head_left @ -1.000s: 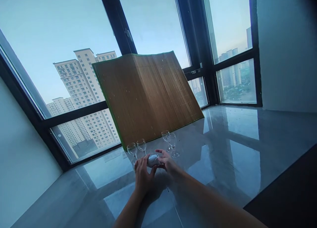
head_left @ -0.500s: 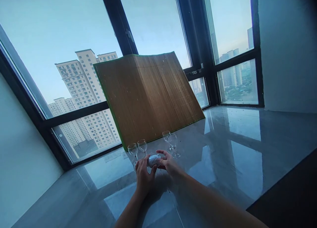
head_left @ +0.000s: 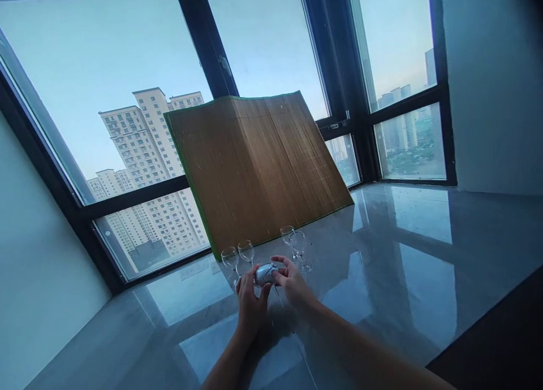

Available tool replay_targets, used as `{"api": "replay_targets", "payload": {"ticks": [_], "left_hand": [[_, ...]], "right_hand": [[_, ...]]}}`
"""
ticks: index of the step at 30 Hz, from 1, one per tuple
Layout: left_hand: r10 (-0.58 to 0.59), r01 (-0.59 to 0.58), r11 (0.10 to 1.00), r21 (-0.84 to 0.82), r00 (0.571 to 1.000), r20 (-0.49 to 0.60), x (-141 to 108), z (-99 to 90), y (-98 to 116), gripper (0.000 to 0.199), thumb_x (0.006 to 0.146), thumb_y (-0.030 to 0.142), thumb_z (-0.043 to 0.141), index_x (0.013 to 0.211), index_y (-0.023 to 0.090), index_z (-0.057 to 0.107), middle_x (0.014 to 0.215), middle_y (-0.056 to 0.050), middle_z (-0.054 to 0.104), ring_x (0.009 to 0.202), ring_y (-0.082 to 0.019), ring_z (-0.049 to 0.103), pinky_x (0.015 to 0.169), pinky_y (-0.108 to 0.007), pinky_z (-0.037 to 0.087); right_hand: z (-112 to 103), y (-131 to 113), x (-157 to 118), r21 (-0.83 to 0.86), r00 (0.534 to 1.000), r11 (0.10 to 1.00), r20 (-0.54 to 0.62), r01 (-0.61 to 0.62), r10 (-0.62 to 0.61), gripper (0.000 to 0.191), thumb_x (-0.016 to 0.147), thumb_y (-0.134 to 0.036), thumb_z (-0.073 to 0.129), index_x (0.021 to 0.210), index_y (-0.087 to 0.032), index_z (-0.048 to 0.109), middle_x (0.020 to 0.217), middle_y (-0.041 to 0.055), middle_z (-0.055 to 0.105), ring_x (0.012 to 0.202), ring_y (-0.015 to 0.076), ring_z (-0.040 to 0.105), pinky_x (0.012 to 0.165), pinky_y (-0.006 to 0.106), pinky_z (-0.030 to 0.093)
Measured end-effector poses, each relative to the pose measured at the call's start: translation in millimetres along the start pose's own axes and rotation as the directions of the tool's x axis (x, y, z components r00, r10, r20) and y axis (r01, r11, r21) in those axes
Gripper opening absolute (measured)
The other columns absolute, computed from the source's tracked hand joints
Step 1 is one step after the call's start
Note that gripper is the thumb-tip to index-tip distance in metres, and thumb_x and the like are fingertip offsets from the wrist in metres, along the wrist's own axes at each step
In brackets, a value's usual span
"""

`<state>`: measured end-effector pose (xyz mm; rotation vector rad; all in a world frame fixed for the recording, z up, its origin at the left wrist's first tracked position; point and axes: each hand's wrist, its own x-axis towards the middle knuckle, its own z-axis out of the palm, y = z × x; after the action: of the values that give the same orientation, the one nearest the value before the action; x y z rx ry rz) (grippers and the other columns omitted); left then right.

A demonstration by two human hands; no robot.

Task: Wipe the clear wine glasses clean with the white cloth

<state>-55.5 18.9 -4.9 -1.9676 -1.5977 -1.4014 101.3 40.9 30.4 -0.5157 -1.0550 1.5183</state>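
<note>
- The smooth silver-grey rounded object (head_left: 266, 273) sits just below the centre of the frame, between the person's two bare hands, with its left end by the left hand and its right end by the right.
- The left hand (head_left: 250, 301) is closed around the left end of the rounded object, fingers bent over its far side and thumb along its lower edge.
- The right hand (head_left: 294, 281) holds the right end, thumb pressed on its near face; the index finger reaches out above the object. The other fingertips are partly hidden, so their exact contact cannot be told.
- Whether the rounded object touches the glossy grey tiled surface (head_left: 382, 328) beneath cannot be told.
- Just beyond the left hand, left of the frame's centre line, stand two clear stemmed glasses, the nearer one (head_left: 229, 258) left of the farther one (head_left: 246, 251); the fingers hide part of their lower portions.
- Just beyond the right hand stand two more clear stemmed glasses, their outlines overlapping: one (head_left: 287, 234) farther back, one (head_left: 298, 242) nearer and slightly right.
- Behind the glasses, in the middle of the frame, a large brown woven-looking panel with green edging (head_left: 263, 164) leans against the dark-framed windows (head_left: 136, 196).
- Through the glass at upper left rises a pale many-windowed tower block (head_left: 146, 138).
- A plain pale wall (head_left: 496, 96) fills the upper right.
</note>
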Motion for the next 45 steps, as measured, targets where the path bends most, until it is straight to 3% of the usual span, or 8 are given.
{"api": "replay_targets", "payload": {"ticks": [18, 26, 35, 40, 45], "left_hand": [[-0.027, 0.027, 1.0, -0.009, 0.999, -0.023, -0.2, -0.4, 1.6, 0.059, 0.092, 0.064, 0.053, 0.128, 0.018, 0.064, 0.118, -0.014, 0.072, 0.11, -0.031, 0.065, 0.097, -0.051, 0.048], [-0.054, 0.053, 0.998, -0.04, 0.998, -0.015, -0.4, -0.4, 1.4, 0.061, 0.092, 0.066, 0.051, 0.129, 0.019, 0.063, 0.12, -0.014, 0.071, 0.111, -0.031, 0.064, 0.098, -0.051, 0.047], [-0.061, 0.061, 0.998, -0.008, 0.998, -0.009, -0.5, 1.9, -0.3, 0.061, 0.091, 0.067, 0.051, 0.127, 0.019, 0.064, 0.12, -0.014, 0.071, 0.112, -0.031, 0.064, 0.101, -0.052, 0.044], [-0.078, 0.077, 0.997, -0.015, 0.997, -0.031, -0.8, 2.8, -0.7, 0.06, 0.091, 0.066, 0.051, 0.127, 0.019, 0.063, 0.122, -0.014, 0.071, 0.113, -0.031, 0.064, 0.101, -0.053, 0.044], [-0.023, 0.024, 0.999, 0.024, 0.999, -0.047, 0.8, 1.3, 0.4, 0.055, 0.094, 0.062, 0.051, 0.128, 0.02, 0.062, 0.12, -0.014, 0.071, 0.11, -0.03, 0.066, 0.098, -0.052, 0.047]], "right_hand": [[1.8, -5.3, -8.1, 0.038, 0.993, 0.997, -0.089, -0.073, 0.076, 0.064, 0.06, -0.042, 0.081, 0.115, -0.018, 0.06, 0.08, 0.0053, 0.074, 0.076, 0.0228, 0.067, 0.069, 0.032, 0.047], [6.6, -11.5, -9.7, -0.003, 0.996, 1.0, -0.09, -0.022, 0.021, 0.066, 0.062, -0.041, 0.076, 0.119, -0.015, 0.057, 0.074, 0.0029, 0.071, 0.069, 0.0198, 0.062, 0.061, 0.029, 0.043], [3.4, 9.8, -4.3, 0.006, 0.99, 1.0, -0.143, 0.004, -0.003, 0.075, 0.07, -0.041, 0.074, 0.136, -0.016, 0.05, 0.082, 0.0054, 0.074, 0.075, 0.0222, 0.067, 0.061, 0.029, 0.046], [7.0, 7.0, -6.5, -0.006, 0.989, 0.997, -0.126, 0.078, -0.078, 0.068, 0.071, -0.039, 0.074, 0.133, -0.017, 0.055, 0.075, 0.0013, 0.069, 0.067, 0.019, 0.063, 0.057, 0.028, 0.044], [8.1, 4.3, -5.6, -0.011, 0.989, 0.996, -0.118, 0.086, -0.087, 0.067, 0.072, -0.041, 0.073, 0.133, -0.017, 0.056, 0.072, -0.0001, 0.066, 0.064, 0.0168, 0.059, 0.056, 0.027, 0.042]]}}
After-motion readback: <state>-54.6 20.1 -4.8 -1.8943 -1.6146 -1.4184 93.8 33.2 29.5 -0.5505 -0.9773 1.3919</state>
